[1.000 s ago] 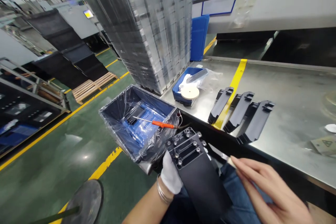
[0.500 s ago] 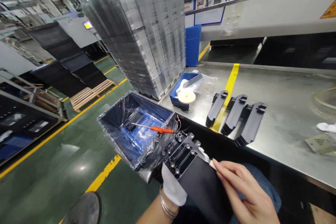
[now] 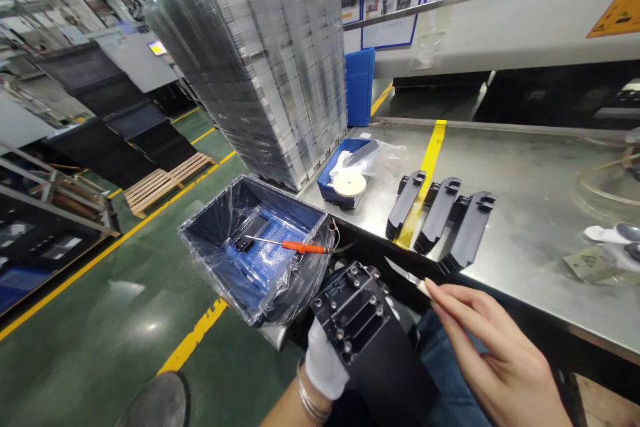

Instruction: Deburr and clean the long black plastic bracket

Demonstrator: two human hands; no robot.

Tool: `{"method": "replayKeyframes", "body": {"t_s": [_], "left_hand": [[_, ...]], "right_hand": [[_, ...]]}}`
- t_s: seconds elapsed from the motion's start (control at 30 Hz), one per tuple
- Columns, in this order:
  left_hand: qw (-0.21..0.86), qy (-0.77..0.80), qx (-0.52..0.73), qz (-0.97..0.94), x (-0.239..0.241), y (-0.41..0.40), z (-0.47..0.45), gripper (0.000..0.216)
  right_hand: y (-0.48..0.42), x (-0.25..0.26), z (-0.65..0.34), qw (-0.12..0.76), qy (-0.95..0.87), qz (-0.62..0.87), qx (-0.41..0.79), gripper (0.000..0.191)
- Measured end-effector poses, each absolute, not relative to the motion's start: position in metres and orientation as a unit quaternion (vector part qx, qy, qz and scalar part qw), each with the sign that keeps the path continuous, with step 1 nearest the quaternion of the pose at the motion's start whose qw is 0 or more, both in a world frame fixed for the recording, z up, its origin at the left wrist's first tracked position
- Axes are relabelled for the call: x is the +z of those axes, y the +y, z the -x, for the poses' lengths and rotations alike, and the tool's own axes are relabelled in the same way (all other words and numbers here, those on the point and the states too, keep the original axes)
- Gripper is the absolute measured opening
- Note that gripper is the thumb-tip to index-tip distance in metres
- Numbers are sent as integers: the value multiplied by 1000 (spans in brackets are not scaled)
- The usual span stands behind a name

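My left hand (image 3: 324, 361), in a white glove, grips a long black plastic part (image 3: 373, 337) from below; the part's top end carries several small screws and two slots. My right hand (image 3: 493, 355), bare, pinches a small knife (image 3: 406, 275) whose thin blade points up and left, just clear of the part's right edge. Three similar black parts (image 3: 440, 219) lean in a row on the steel table (image 3: 525, 213) ahead of my hands.
A blue bin lined with clear plastic (image 3: 257, 247) holds an orange-handled screwdriver (image 3: 290, 245) to the left. A small blue tray with a tape roll (image 3: 347, 181) sits on the table. A tall wrapped stack of trays (image 3: 265, 60) stands behind it. Green floor lies to the left.
The knife blade was against the black part's upper right edge half a second ago; now my right hand has drawn it away to the right. The view shifted slightly.
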State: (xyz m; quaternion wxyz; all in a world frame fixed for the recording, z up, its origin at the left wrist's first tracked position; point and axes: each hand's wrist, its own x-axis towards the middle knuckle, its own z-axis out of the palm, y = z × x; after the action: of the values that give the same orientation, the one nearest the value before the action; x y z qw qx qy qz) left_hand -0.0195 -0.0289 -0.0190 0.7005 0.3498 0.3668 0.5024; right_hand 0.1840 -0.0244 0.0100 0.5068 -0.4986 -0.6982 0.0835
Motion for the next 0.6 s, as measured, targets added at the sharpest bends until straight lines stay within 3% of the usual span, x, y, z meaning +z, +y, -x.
{"method": "replayKeyframes", "body": {"t_s": [0.1,0.23,0.47,0.57,0.6], "left_hand": [[546,405,472,-562,-13,-16,27,62],[359,377,431,-737,-9,-9,38,85],[309,380,408,-770,-7,-9,43,76],[372,375,378,-760,11,-6,41,53],[395,373,368,-755,17,-5,40,47]], "right_hand": [[-29,12,-188,481,-726,485,82,28],[-31,16,-187,462,-736,492,61,27],[-29,17,-193,478,-718,498,94,25],[-26,11,-195,479,-661,525,241,23],[-24,10,-194,463,-637,531,314,31]]}}
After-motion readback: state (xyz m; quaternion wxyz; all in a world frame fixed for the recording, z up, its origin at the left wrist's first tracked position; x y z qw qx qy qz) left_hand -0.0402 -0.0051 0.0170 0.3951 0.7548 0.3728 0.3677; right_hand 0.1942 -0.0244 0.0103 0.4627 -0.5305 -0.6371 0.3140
